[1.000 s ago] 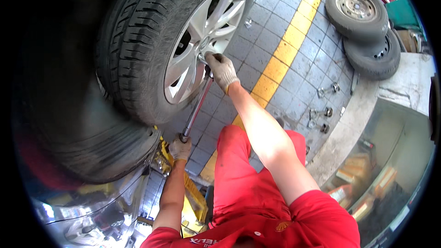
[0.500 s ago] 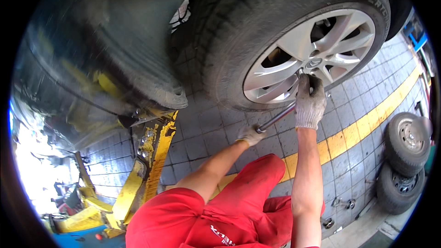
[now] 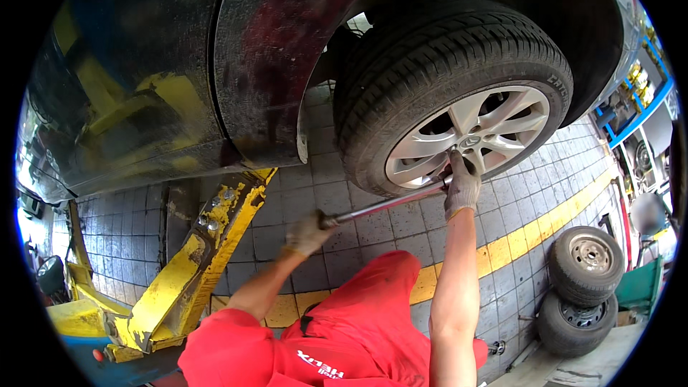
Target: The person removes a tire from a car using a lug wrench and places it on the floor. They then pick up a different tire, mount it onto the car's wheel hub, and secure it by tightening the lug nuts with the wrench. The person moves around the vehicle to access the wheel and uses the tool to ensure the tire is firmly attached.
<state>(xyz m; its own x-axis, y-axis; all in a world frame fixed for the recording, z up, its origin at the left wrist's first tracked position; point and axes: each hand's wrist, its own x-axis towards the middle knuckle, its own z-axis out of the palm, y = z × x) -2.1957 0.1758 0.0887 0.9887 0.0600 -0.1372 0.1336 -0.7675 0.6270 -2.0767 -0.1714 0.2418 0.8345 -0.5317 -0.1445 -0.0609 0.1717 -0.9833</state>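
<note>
A car wheel with a silver alloy rim (image 3: 423,145) and a black tyre (image 3: 459,57) hangs in the wheel arch, above the floor. My gloved right hand (image 3: 463,188) is closed round the head end of a long metal socket wrench (image 3: 387,205), close to the wheel's hub. The fingers partly hide where the wrench meets the rim's centre. At the other end, low and to the left, my gloved left hand (image 3: 308,235) wraps round the handle. The wrench lies slantwise between the two hands, just in front of the tyre's lower edge.
A worn yellow lift arm (image 3: 208,244) reaches under the dark car body (image 3: 265,64) on the left. Two stacked wheels (image 3: 584,287) stand at the right, near a yellow floor line (image 3: 530,233). A blue metal frame (image 3: 648,115) is farther back.
My left hand has swung the wrench handle outward to the left, while my right hand stays at the hub. The view has shifted, showing more of the car body.
</note>
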